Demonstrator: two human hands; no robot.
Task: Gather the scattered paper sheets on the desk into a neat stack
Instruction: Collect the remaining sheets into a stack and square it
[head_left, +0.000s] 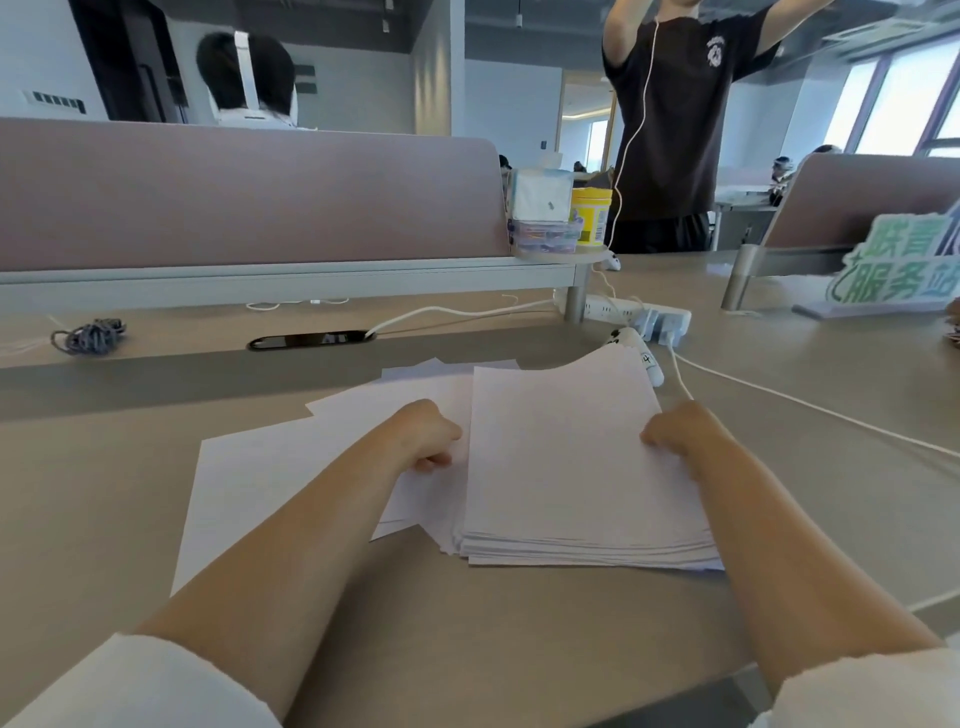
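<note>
A thick stack of white paper sheets (566, 457) lies on the grey desk (104, 493) in front of me, its far edge curling upward. My left hand (423, 434) is at the stack's left edge with curled fingers gripping it. My right hand (675, 431) grips the right edge the same way. Loose white sheets (270, 483) lie spread to the left, partly under my left forearm, and more loose sheets (415, 374) poke out behind the stack.
A white cable (810, 410) runs across the desk on the right from a power strip (639, 312). A white controller (644, 358) lies just behind the stack. A divider panel (249, 197), tissue box (540, 195), yellow tub (591, 221) and green sign (904, 265) stand beyond. A person stands behind the desk.
</note>
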